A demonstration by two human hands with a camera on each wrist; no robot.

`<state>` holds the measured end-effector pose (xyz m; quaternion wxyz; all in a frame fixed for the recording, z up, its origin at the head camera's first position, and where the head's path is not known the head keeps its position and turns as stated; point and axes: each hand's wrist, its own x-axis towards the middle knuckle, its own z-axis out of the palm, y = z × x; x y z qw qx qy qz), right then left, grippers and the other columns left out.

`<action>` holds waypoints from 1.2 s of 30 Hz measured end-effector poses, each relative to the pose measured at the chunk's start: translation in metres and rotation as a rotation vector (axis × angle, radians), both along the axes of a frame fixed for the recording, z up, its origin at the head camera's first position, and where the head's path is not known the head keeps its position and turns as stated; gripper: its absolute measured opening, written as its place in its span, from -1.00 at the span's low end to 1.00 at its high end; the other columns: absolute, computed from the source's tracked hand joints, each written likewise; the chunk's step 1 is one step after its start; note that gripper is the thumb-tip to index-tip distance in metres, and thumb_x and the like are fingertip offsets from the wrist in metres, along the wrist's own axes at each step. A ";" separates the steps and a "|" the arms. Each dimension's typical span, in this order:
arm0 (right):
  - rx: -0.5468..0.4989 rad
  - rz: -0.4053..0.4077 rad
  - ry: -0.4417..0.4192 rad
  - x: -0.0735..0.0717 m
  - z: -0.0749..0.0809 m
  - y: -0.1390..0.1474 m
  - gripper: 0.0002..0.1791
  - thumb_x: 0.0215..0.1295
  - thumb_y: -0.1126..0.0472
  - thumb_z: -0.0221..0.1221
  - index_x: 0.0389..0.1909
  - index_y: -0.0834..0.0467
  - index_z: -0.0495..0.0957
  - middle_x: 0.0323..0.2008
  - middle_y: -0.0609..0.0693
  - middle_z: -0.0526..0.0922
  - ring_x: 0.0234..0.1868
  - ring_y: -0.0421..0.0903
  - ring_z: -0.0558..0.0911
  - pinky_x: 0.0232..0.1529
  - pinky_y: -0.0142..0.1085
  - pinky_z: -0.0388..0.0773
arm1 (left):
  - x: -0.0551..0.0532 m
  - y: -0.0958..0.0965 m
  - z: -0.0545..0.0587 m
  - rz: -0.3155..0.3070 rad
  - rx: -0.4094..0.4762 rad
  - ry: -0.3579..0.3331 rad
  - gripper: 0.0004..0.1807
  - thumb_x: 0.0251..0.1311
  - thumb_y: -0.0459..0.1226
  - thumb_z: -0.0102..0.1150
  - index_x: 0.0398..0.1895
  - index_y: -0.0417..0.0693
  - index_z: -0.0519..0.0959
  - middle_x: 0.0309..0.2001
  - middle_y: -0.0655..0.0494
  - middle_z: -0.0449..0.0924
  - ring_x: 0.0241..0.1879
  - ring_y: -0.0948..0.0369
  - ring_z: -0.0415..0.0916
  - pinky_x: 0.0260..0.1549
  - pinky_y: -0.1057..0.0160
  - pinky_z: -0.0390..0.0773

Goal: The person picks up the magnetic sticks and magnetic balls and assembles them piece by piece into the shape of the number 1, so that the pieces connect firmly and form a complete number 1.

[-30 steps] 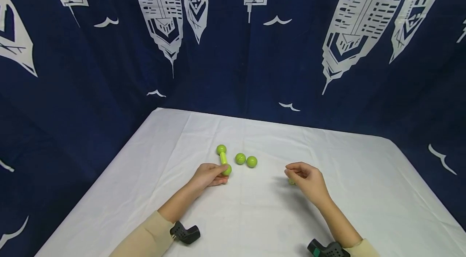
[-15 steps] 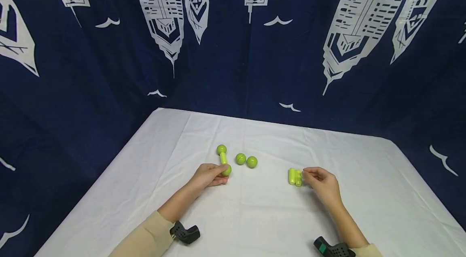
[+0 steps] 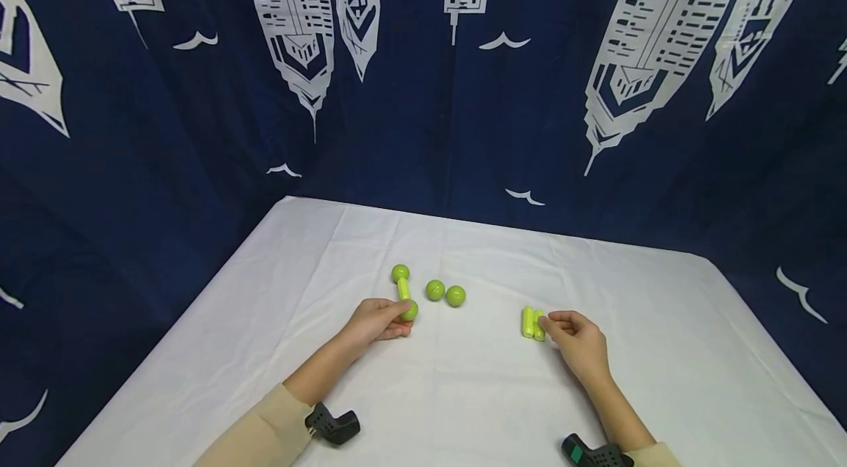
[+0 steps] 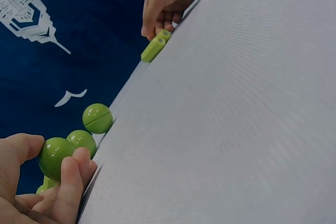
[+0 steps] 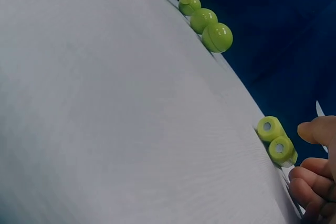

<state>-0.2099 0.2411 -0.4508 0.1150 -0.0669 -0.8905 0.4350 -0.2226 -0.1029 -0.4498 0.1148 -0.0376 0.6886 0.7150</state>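
Note:
My left hand (image 3: 379,320) pinches the near green ball (image 3: 411,311) of a dumbbell-shaped piece between thumb and fingers. A yellow-green rod (image 3: 404,289) joins that ball to a second ball (image 3: 400,273) farther back. Two short yellow-green rods (image 3: 527,321) lie side by side on the right; grey discs (image 5: 267,126) show in their ends in the right wrist view. Right beside them is my right hand (image 3: 582,346), thumb and loosely bent fingers apart with nothing between. Its thumb overlaps the right-hand rod in the head view.
Two loose green balls (image 3: 434,290) sit close together just right of the dumbbell-shaped piece. All of it is on a white cloth-covered table (image 3: 450,393). Behind the far edge hangs a dark blue curtain (image 3: 410,151) with white building prints.
My right hand has drawn back to the right from over the rods, uncovering them, then edged slightly left toward them again. The left hand keeps its hold on the ball.

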 end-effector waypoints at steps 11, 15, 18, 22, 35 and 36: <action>0.092 0.016 0.034 -0.001 -0.003 -0.004 -0.58 0.24 0.03 0.32 -0.14 0.34 0.60 -0.37 0.06 0.60 -0.36 -0.12 0.51 -0.40 -0.45 0.43 | 0.006 -0.001 0.010 -0.008 0.017 0.014 -0.63 0.33 -0.24 0.17 -0.17 -0.52 0.54 -0.47 -0.02 0.66 -0.54 0.30 0.62 -0.41 0.42 0.66; 0.095 0.010 0.031 -0.002 -0.001 -0.003 -0.64 0.21 0.12 0.33 -0.16 0.35 0.60 -0.41 0.05 0.58 -0.39 -0.13 0.49 -0.43 -0.47 0.42 | 0.001 -0.001 0.001 -0.001 0.016 0.009 -0.61 0.30 -0.20 0.21 -0.18 -0.49 0.55 -0.48 0.00 0.65 -0.55 0.31 0.62 -0.44 0.44 0.65; 0.101 0.008 0.017 0.000 0.000 -0.002 -0.66 0.20 0.16 0.32 -0.18 0.36 0.60 -0.43 0.05 0.58 -0.40 -0.13 0.49 -0.46 -0.46 0.41 | 0.001 0.000 0.000 0.000 0.018 0.005 -0.62 0.30 -0.21 0.21 -0.18 -0.48 0.55 -0.49 0.01 0.65 -0.56 0.31 0.61 -0.45 0.45 0.65; 0.135 0.007 0.014 0.001 0.000 0.000 -0.69 0.18 0.18 0.33 -0.22 0.36 0.60 -0.47 0.03 0.57 -0.44 -0.12 0.48 -0.50 -0.45 0.40 | 0.001 0.001 -0.001 -0.001 0.017 0.006 -0.63 0.30 -0.22 0.20 -0.18 -0.48 0.55 -0.50 0.02 0.65 -0.56 0.32 0.61 -0.46 0.47 0.64; 0.150 -0.016 -0.007 0.004 0.000 0.002 -0.72 0.13 0.20 0.31 -0.29 0.36 0.60 -0.51 0.04 0.55 -0.48 -0.09 0.47 -0.55 -0.41 0.37 | 0.000 0.001 -0.002 -0.001 0.001 0.000 -0.62 0.31 -0.21 0.21 -0.16 -0.48 0.56 -0.48 0.01 0.65 -0.55 0.31 0.61 -0.45 0.46 0.64; 0.146 -0.019 -0.010 0.004 0.001 0.002 -0.73 0.13 0.21 0.31 -0.28 0.36 0.60 -0.51 0.04 0.56 -0.48 -0.09 0.48 -0.55 -0.41 0.37 | 0.000 0.000 -0.003 -0.004 0.000 0.000 -0.61 0.31 -0.20 0.20 -0.16 -0.48 0.55 -0.48 0.01 0.66 -0.55 0.31 0.61 -0.45 0.46 0.64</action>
